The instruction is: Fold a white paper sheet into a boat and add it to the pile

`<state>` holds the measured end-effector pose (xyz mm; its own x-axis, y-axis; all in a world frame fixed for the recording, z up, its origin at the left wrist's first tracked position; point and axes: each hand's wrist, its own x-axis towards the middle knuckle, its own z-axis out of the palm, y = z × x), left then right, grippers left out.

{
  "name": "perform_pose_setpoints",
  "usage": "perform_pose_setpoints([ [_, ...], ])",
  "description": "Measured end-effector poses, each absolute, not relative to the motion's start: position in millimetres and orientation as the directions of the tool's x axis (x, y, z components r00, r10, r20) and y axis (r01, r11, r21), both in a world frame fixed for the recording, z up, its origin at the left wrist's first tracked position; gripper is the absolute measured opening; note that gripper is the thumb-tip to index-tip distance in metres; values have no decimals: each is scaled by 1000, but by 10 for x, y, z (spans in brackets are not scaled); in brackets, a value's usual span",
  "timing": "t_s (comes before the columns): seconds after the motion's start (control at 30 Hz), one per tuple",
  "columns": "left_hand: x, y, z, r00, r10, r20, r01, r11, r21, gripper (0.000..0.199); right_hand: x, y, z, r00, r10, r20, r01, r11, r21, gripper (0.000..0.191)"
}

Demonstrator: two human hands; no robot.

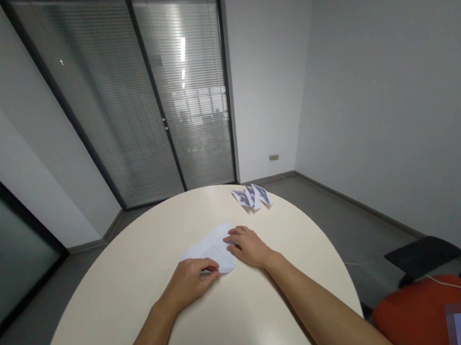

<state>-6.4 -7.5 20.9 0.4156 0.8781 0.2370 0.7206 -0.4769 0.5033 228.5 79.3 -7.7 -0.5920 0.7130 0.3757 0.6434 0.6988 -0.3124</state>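
Observation:
A sheet of white paper [213, 249] with crease lines lies on the round cream table [142, 274]. My left hand [193, 279] is at its near left edge, thumb and fingers closed on the paper. On the right side of the sheet rests my right hand [248, 245], its fingers apart and lying on the paper's edge. Beyond the hands, near the far right rim of the table, several folded paper pieces [253, 196] with grey-blue printed patches sit close together, partly overlapping.
An orange chair [413, 307] with a black armrest [424, 255] stands right of the table, a thin white cable on it. A glass partition with blinds [193, 143] is behind the table, and a plain wall [395, 105] rises on the right.

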Motion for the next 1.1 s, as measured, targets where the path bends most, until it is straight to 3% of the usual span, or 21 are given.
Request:
perform_pose_setpoints([
  [0.13,-57,-86,206,428,875,226,725,-481,493,16,2287,794,-70,-597,712,370,643,701,-310,30],
  [0.23,-83,-65,151,387,889,247,720,-458,521,29,2297,801,-76,-609,696,382,624,717,-311,30],
  [0.33,-111,-39,103,333,900,280,745,-433,507,41,2316,821,-106,-618,678,398,608,733,-305,32],
  [0.6,-155,38,1,150,935,320,822,-298,485,47,2302,809,-122,-643,657,394,574,754,-319,33],
  [0.8,-212,109,-71,296,833,468,793,-487,365,37,2263,755,-55,-634,675,377,598,737,-315,35],
  [1.1,-61,-32,76,456,842,289,806,-528,267,23,2210,704,-62,-644,671,366,607,740,-289,35],
])
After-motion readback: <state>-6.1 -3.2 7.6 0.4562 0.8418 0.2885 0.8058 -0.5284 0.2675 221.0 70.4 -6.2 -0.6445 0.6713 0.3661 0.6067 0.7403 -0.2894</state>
